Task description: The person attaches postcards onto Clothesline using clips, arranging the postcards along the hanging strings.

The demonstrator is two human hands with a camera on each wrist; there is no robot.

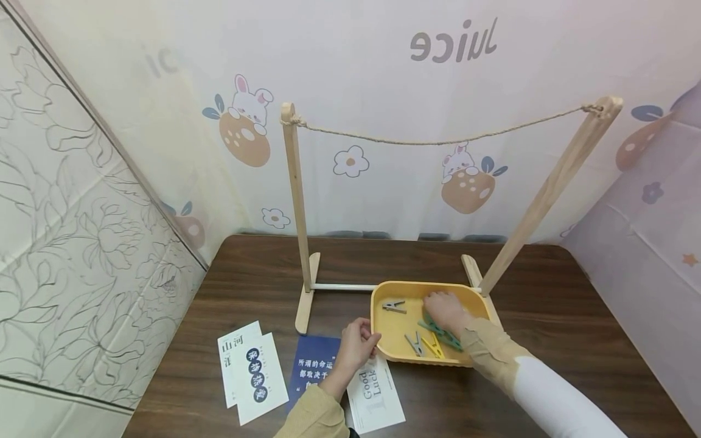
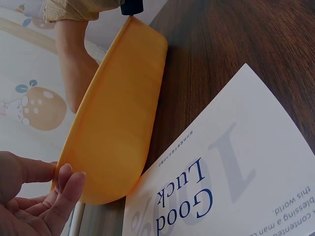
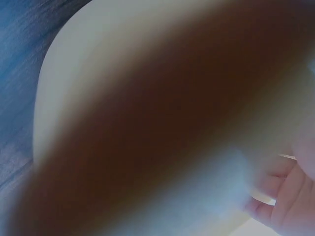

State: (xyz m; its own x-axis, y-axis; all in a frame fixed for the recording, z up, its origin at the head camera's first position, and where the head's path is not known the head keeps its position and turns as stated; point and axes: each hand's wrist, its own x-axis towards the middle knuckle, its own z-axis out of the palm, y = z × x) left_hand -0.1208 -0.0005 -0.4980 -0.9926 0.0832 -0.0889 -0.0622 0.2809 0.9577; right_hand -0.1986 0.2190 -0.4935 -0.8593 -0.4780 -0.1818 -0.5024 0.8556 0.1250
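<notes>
A yellow plastic basin [image 1: 402, 325] sits at the front of a wooden frame. My left hand [image 1: 355, 348] pinches its left rim between thumb and fingers, which shows closely in the left wrist view [image 2: 47, 196]. Inside the basin, my right hand [image 1: 446, 311] reaches down toward the back right, its fingertips hidden. Green clothespins [image 1: 450, 340] lie just below that hand, beside a yellow clothespin [image 1: 432, 347] and a grey clothespin [image 1: 414, 345]. Another grey clothespin [image 1: 394, 306] rests at the back left. Whether the right fingers hold a clothespin I cannot tell; a dark blur covers much of the right wrist view.
Wooden posts [image 1: 298, 201] carry a sagging rope [image 1: 416, 143] above the table's back. A white "Good Luck" card [image 1: 378, 395] lies by the basin's front left corner, with a blue card [image 1: 312, 365] beside it. Farther left, two white cards [image 1: 260, 377] overlap on the dark wooden table [image 1: 186, 365].
</notes>
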